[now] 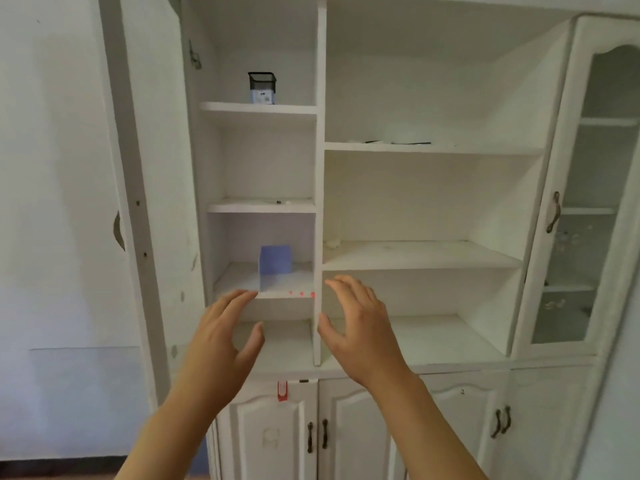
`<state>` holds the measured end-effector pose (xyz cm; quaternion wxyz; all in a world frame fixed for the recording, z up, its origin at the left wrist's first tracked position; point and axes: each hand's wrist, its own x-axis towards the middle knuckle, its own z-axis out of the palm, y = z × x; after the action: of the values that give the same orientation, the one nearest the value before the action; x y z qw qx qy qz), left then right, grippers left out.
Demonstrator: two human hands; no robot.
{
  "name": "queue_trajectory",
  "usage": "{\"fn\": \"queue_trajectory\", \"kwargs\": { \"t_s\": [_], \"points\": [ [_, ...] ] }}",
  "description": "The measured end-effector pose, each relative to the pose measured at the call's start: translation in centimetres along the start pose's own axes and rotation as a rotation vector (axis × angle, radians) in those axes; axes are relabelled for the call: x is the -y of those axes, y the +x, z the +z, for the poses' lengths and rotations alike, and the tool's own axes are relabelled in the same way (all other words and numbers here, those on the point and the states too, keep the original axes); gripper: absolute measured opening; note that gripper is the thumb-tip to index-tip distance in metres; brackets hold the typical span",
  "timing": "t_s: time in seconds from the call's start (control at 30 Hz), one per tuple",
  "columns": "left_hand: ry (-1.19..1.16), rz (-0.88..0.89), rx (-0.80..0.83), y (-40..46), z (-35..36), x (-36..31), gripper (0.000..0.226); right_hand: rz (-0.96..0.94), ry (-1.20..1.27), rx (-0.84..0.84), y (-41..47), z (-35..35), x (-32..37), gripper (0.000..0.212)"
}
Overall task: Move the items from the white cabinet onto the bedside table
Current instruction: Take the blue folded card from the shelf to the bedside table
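The white cabinet (429,202) fills the view, doors open, shelves mostly bare. Both hands are up in front of it: the left hand (225,327) and the right hand (356,323) hover with fingers spread and loose, holding nothing. On the lower left shelf sits the blue box (275,260), just above and beyond the left fingers (242,296), so that hand looks nearer. It stands squarish, with no clear long axis. Higher up, well apart, a black mesh holder (262,87) waits.
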<state>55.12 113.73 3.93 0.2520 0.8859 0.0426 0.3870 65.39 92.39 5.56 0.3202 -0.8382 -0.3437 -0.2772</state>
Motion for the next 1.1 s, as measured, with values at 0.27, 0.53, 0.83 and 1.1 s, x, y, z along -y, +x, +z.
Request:
{"fn": "queue_trajectory", "kwargs": {
  "t_s": [0.27,0.53,0.83,1.1],
  "points": [
    [0.042,-0.073,-0.050,7.7,7.8,2.6,0.055,-0.039,0.029,0.050,7.9,5.5,-8.6,0.051],
    [0.110,-0.110,-0.143,14.3,14.9,4.4,0.054,-0.104,0.081,0.106,15.5,9.3,-16.3,0.052],
    [0.322,-0.091,-0.205,17.6,19.0,7.5,0.058,-0.203,0.197,0.155,19.6,14.3,-19.5,0.053],
    [0.390,-0.109,-0.246,21.9,19.9,12.4,0.052,-0.194,0.258,0.189,23.3,19.0,-19.7,0.054]
  ]
}}
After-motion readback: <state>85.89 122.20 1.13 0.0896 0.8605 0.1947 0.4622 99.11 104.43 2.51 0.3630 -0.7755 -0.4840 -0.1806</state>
